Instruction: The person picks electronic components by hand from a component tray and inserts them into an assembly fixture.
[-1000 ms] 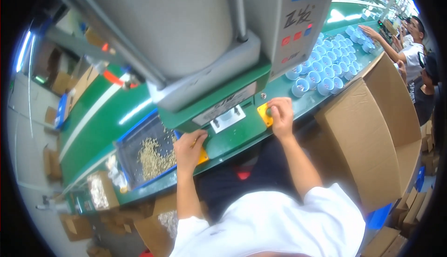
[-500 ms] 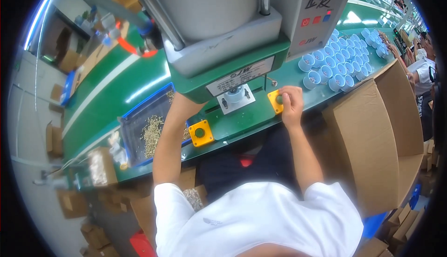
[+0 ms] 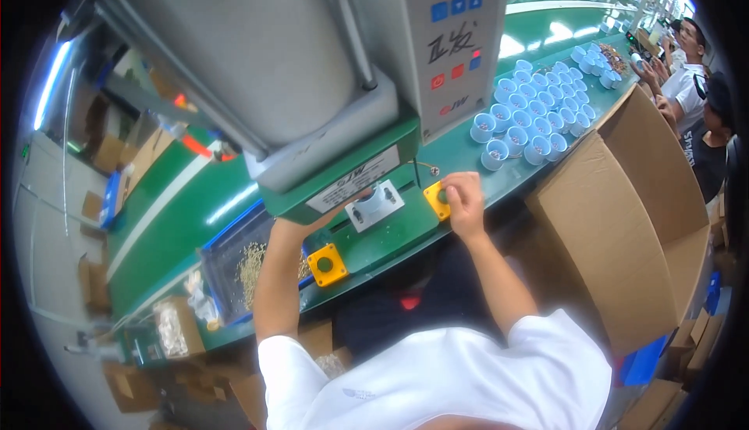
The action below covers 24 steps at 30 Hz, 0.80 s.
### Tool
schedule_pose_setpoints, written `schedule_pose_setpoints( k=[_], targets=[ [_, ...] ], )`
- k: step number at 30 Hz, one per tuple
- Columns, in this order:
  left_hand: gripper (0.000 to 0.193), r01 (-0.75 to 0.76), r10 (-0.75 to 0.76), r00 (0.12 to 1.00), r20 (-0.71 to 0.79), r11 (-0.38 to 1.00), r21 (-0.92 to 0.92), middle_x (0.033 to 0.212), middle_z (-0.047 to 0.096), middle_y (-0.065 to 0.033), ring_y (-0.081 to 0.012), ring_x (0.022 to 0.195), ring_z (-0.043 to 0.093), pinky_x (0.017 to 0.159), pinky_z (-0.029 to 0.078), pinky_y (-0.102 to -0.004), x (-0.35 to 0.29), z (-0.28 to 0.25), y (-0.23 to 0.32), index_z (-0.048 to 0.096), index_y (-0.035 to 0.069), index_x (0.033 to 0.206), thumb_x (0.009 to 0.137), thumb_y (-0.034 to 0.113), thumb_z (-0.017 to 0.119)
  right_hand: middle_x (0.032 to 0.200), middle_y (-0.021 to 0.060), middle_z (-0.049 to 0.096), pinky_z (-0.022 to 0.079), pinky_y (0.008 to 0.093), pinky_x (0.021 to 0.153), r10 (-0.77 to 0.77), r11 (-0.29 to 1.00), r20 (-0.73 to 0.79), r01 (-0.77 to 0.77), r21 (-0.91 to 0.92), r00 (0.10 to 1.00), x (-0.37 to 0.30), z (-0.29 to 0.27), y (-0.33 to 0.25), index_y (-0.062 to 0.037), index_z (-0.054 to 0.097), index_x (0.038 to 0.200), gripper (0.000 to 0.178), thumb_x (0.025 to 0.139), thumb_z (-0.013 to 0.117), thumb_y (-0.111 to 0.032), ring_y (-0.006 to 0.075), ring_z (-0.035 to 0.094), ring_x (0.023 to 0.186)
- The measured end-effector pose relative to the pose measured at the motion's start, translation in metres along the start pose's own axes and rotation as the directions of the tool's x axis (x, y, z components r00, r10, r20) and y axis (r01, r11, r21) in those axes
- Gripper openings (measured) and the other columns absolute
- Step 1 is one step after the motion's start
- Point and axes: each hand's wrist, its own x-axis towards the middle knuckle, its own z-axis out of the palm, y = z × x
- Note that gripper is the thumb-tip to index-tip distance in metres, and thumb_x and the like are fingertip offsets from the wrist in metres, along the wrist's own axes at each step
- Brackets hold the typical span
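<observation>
A press with a green head and grey body stands over a metal fixture plate fixed to its green base. My left forearm rises to the press, and the left hand is mostly hidden behind the head, so its fingers cannot be made out. At the right yellow button box, my right hand is closed, its curled fingertips against the dark push button. What lies inside those fingers, if anything, is hidden. Another yellow button box with a dark green button sits left, beside my left forearm.
Left of the press lies a blue-rimmed tray of small brass-coloured parts. Many light blue cups stand in rows on the right of the bench. A large open carton is at my right. Further off, people sit along the bench.
The view has shifted, so the press appears further left and lower, and more of its control panel shows. My right hand stays at the right button box; my left remains behind the press head.
</observation>
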Motion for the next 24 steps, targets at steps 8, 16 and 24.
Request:
schedule_pose_setpoints(
  k=[8,16,24],
  targets=[
    [0.017,0.153,-0.157,0.946,-0.284,0.988,-0.036,0.098,0.073,-0.0182,-0.0375,0.089,0.069,0.082,0.055,-0.0429,-0.13,0.021,0.026,0.076,-0.001,0.098,0.081,0.003,0.076,0.097,0.0111,0.073,0.051,0.0417,0.091,-0.041,0.999,-0.034,0.041,-0.012,0.999,-0.013,-0.008,-0.001,-0.0007,0.069,0.088,0.012,0.088,0.063,-0.012,0.032,0.064,0.098],
    [0.016,0.053,0.054,0.875,-0.481,0.977,0.207,0.104,0.071,-0.0183,-0.0365,0.096,0.067,0.087,0.053,-0.048,-0.149,0.059,0.018,0.072,-0.003,0.091,0.08,0.008,0.076,0.097,0.0099,0.072,0.051,0.0437,0.09,-0.126,0.99,-0.011,0.125,-0.067,0.992,-0.001,-0.009,0.006,-0.0051,0.07,0.082,0.007,0.082,0.065,-0.009,0.0327,0.062,0.097],
    [0.016,0.183,-0.149,0.934,-0.326,0.98,0.074,0.108,0.067,-0.0189,-0.0367,0.103,0.063,0.088,0.051,-0.046,-0.162,0.018,-0.027,0.07,-0.001,0.096,0.084,0.009,0.074,0.101,0.0088,0.07,0.047,0.0408,0.091,0.0,0.998,0.06,-0.004,0.066,0.998,-0.006,-0.011,0.006,-0.0047,0.069,0.091,0.01,0.086,0.064,-0.012,0.0302,0.058,0.1]
  ],
)
